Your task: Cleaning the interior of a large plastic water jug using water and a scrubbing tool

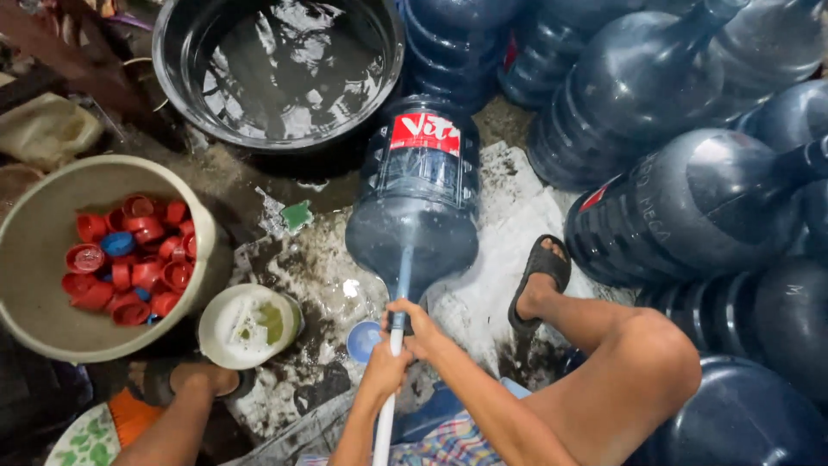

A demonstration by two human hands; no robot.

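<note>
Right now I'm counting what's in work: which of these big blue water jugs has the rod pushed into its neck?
The jug with the red label, lying on its side before the black basin; both hands grip the white rod. The rest lie piled at right.

Single head-worn view, looking steeply down and forward from close above, wet floor [509, 259] filling the frame

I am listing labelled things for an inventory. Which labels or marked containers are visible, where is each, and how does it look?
Label: on the blue jug lying in the middle, red rectangle with white letters.
Small label: on the right jug's side, red and white, mostly hidden.
Raised lettering: on the same right jug, blue.
</note>
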